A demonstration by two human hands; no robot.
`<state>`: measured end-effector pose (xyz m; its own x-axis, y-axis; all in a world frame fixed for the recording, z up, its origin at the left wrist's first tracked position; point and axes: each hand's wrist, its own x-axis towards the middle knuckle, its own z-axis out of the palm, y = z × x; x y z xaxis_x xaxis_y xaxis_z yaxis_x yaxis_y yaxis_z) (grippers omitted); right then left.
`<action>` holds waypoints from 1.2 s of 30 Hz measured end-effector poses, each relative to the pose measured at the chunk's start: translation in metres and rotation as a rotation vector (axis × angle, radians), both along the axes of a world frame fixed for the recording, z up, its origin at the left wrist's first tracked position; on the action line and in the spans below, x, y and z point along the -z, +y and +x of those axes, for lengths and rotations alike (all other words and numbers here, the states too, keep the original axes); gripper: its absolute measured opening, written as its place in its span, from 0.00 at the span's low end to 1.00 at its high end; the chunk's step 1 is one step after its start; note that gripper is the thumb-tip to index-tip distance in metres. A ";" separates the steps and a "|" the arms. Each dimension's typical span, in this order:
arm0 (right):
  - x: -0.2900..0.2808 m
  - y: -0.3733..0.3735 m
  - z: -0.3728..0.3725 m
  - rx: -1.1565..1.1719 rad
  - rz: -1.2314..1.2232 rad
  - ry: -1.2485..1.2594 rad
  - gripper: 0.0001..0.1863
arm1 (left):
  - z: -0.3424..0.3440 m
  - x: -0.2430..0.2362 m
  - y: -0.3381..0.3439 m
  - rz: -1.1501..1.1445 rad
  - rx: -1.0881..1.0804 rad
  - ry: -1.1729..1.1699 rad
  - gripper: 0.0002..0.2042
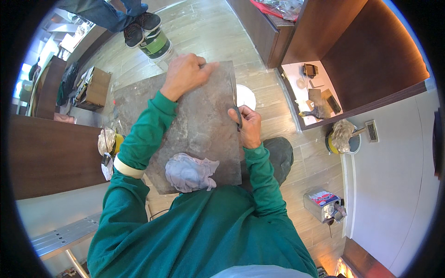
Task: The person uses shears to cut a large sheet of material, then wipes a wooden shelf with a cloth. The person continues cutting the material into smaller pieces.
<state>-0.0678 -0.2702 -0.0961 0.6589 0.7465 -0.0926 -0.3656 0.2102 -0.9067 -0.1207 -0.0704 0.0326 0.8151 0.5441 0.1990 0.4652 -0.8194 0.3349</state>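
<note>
A stained grey-brown sheet (pixel 194 116) spreads in front of me at lap height. My left hand (pixel 185 74) is at its top edge, fingers curled on it and thumb toward the right. My right hand (pixel 249 125) is closed on a dark-handled cutting tool (pixel 238 116), probably scissors, at the sheet's right edge; its thin metal part runs up along that edge. A crumpled pale lilac cloth (pixel 190 171) lies on the sheet near my body.
Another person's feet (pixel 141 30) rest on a green-labelled bucket (pixel 155 46). Open wooden cabinets (pixel 352 41) stand right, holding tools (pixel 317 99). Buckets with rags (pixel 342 136) (pixel 106 143), a cardboard box (pixel 95 88), a metal can (pixel 317 206) and an aluminium ladder (pixel 65 236) surround me.
</note>
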 end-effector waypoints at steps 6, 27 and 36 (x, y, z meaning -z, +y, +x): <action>-0.015 -0.002 0.006 0.006 -0.118 0.031 0.18 | 0.000 0.000 -0.005 0.014 0.011 -0.009 0.24; -0.014 0.002 0.002 0.065 -0.043 0.013 0.19 | -0.001 -0.004 -0.009 0.013 0.012 -0.004 0.25; -0.015 -0.004 0.010 0.014 -0.079 0.017 0.21 | 0.002 -0.013 -0.019 0.002 -0.002 0.008 0.24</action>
<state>-0.0581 -0.2743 -0.0813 0.6668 0.7273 -0.1622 -0.3788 0.1433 -0.9143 -0.1187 -0.0896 0.0451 0.8154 0.5457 0.1931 0.4700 -0.8188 0.3297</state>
